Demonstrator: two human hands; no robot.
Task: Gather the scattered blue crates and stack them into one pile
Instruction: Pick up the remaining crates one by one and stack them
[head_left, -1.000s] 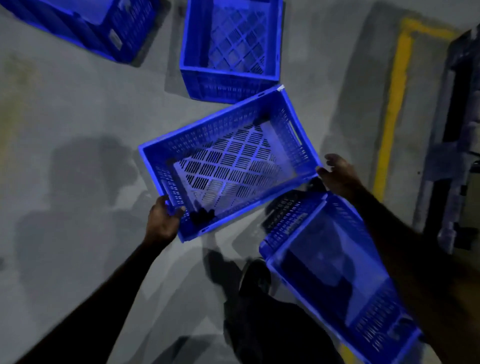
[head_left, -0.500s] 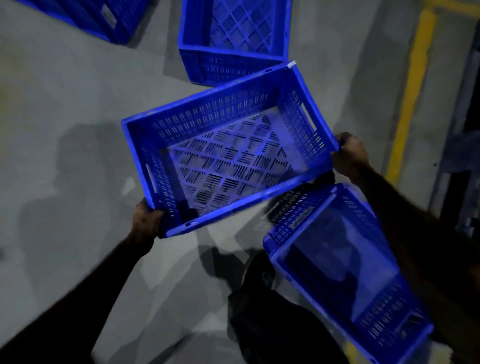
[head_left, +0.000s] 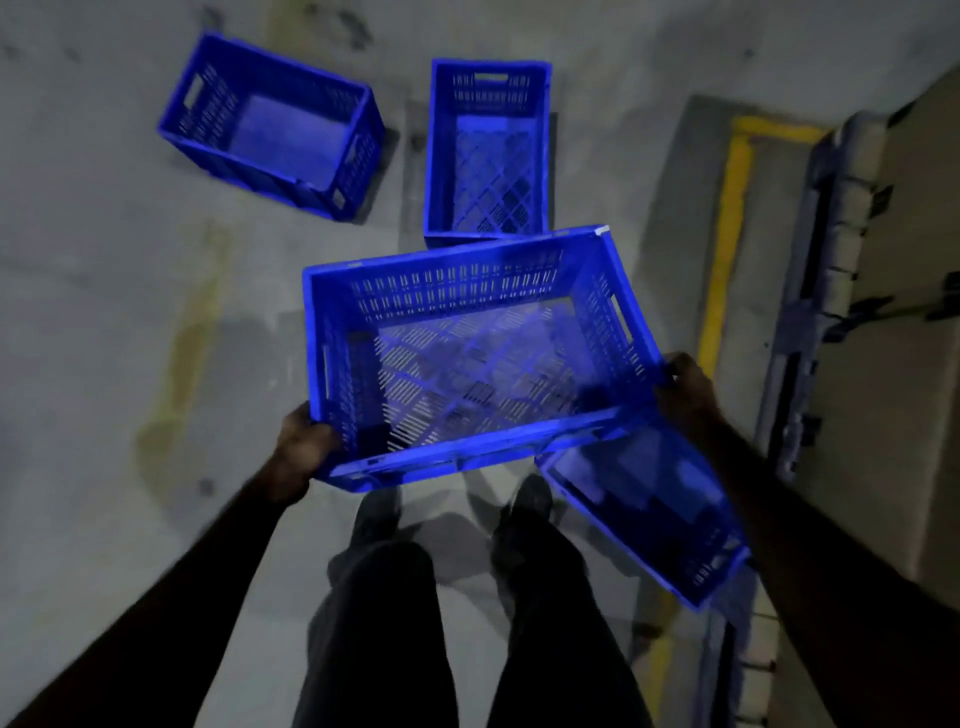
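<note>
- One blue perforated crate, the held crate (head_left: 467, 358), sits at the centre of the frame, lifted off the floor and open side up, its far right corner tipped higher.
- At its lower left corner the left hand (head_left: 304, 449) grips the rim, fingers curled round the edge.
- At its right end the right hand (head_left: 685, 387) clasps the rim beside the handle slot.
- Just below and right of it, partly under its near right corner, a floor crate (head_left: 665, 514) lies at an angle.
- Directly beyond it, at upper centre, a slatted crate (head_left: 488, 156) stands on the floor, its near end hidden behind the held one's far wall.
- Well apart at upper left stands a far crate (head_left: 270, 130), turned askew.
- Dark trouser legs (head_left: 395, 623) and shoes show at the bottom centre on the grey concrete floor (head_left: 104, 312).
- Along the right runs a yellow painted line (head_left: 727, 234).
</note>
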